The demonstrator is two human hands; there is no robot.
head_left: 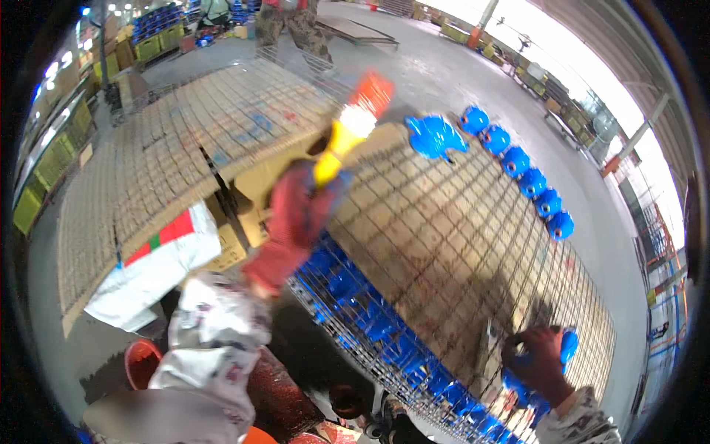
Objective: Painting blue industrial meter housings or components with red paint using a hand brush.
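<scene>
Left hand [299,214], red-gloved, mid-frame, arm stretched up and away, blurred; fist wrapped round a yellow-handled tool [347,133] whose orange tip points toward upper centre. Right hand [538,359], dark-gloved, lower right, wrist bent down, fingers clamped over a blue cast part [566,345] resting on the cardboard-topped wire cage [444,244]. More blue parts [518,163] lined along the cage's upper-right edge.

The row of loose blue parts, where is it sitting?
In the head view, the row of blue parts lies along the far right edge of the cardboard-covered wire crate, beyond the right hand, which grips another blue part at the near edge.
</scene>
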